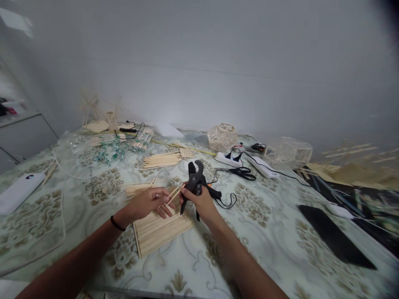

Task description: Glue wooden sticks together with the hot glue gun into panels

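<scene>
The white device (23, 193) at the table's left edge bears a dark oval spot (29, 177) with a coloured mark, too small to read; the green marks on the bundled sticks (144, 139) farther back are equally illegible. The table cover (174, 272) is pale, patterned with olive-brown flowers and grey scrolls, and runs back to a plain grey-white wall (187, 54); a pale cabinet (26, 135) stands at far left. Near the table's front centre, a panel of wooden sticks (163, 236) lies beneath the hands. The right hand (201, 202) is closed around a black cutter (195, 177), its thumb and finger at one end of the short sticks (173, 197). These slant across to the left hand (148, 203), whose grip I cannot tell. The hands are apart, close together. Behind them stand a faceted stick frame (222, 137) and, beside it, a white power strip (229, 159) with black plugs.
</scene>
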{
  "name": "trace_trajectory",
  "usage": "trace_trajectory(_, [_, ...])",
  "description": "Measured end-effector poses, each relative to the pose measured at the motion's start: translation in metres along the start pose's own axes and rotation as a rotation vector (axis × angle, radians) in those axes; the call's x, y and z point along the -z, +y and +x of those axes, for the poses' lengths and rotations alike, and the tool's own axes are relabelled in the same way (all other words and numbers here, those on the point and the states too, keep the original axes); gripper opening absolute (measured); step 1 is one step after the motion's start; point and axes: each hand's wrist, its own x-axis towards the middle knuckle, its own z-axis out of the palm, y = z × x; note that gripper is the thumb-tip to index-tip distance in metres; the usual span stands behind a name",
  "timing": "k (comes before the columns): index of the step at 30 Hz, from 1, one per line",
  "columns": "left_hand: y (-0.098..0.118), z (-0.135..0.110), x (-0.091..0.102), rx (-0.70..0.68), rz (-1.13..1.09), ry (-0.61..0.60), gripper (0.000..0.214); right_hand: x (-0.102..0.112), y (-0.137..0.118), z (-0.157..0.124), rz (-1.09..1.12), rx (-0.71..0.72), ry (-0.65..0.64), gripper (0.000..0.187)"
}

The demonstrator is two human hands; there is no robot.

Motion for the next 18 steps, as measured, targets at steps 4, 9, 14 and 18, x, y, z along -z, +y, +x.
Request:
trace_trajectory(4, [-0.008, 0.003, -0.003, -0.019, -0.01, 0.019, 0.047, -0.005, 0.003, -0.003, 0.002, -0.01, 0.004, 0.032])
trace_trajectory(9, [-0.009, 0.005, -0.006, -0.083, -0.024, 0.058, 0.049, -0.01, 0.0, -0.005, 0.018, -0.028, -0.018, 0.033])
trace_trajectory(14, [-0.011, 0.006, -0.008, -0.085, -0.02, 0.074, 0.048, -0.011, -0.003, -0.005, 0.003, -0.031, -0.025, 0.032])
trace_trajectory(18, [-0.012, 0.005, -0.011, -0.08, -0.002, 0.093, 0.047, -0.009, 0.001, -0.004, -0.001, -0.019, -0.019, 0.031])
